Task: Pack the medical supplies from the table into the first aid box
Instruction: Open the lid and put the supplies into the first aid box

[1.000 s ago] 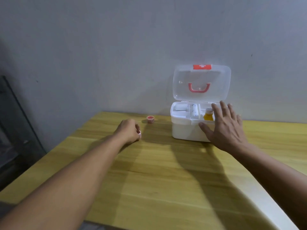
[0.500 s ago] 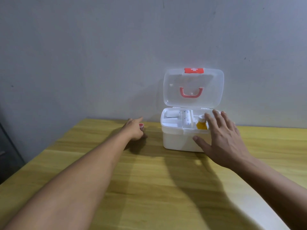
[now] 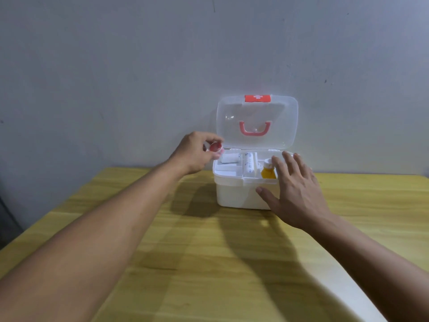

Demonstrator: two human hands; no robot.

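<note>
A white first aid box [image 3: 234,194] stands on the wooden table against the wall, its clear lid [image 3: 257,123] raised upright with a red handle and a red latch. Its top tray holds a white gauze roll [image 3: 229,158], a white tube [image 3: 248,165] and a yellow bottle [image 3: 268,171]. My left hand [image 3: 196,153] hovers at the box's left rim, fingers pinched on a small round red jar [image 3: 215,147]. My right hand [image 3: 293,191] lies flat, fingers spread, against the box's front right corner, holding nothing.
The wooden table [image 3: 209,263] reaches from the grey wall toward me, its left edge running diagonally at the lower left. A dark object [image 3: 4,219] sits beyond that edge. Shadows of my arms fall in front of the box.
My left hand took the small red jar off the table and lifted it right, up to the box's left rim. My right hand stayed at the box front.
</note>
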